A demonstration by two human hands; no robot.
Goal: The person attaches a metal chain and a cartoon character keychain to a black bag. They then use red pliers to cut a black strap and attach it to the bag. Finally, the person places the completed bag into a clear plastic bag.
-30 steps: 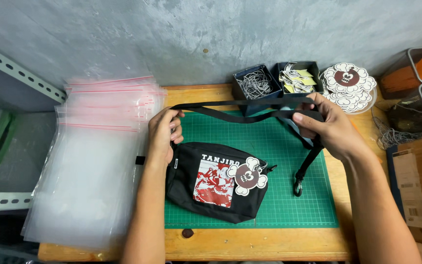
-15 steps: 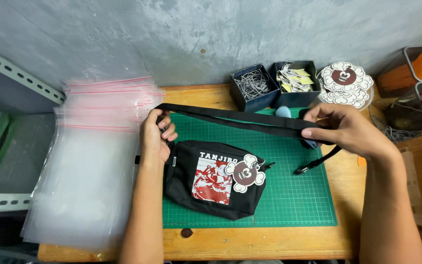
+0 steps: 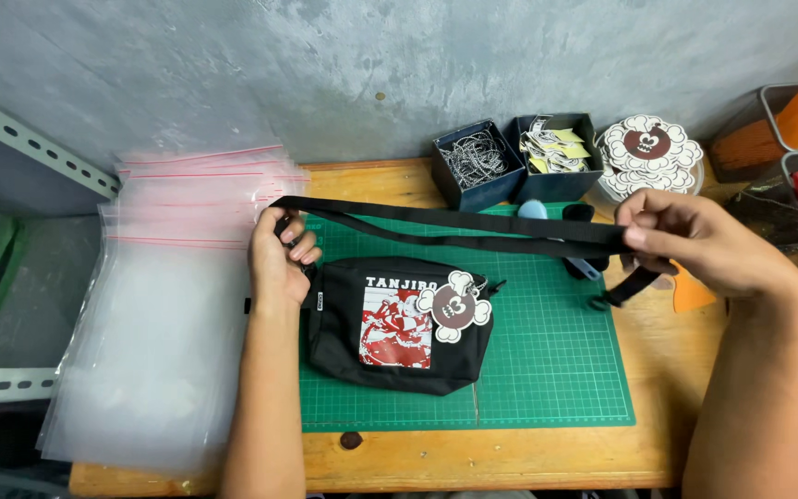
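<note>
**Two hands, one taut strap**

Both your left hand (image 3: 277, 261) and right hand (image 3: 695, 245) pinch the black strap (image 3: 454, 229) with closed fingers above the pouch (image 3: 399, 325) at the counter's (image 3: 547, 455) middle. Pulling harder could drag the pouch off the green mat (image 3: 556, 370).

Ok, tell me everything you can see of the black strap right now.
The strap is flat black webbing, doubled into two near-parallel runs and pulled taut across the green mat, above the bag. The left hand pinches its folded left end; the right hand pinches the other end between thumb and fingers. Below the right hand a short tail hangs down to a black buckle. How it joins the bag is hidden.
</note>
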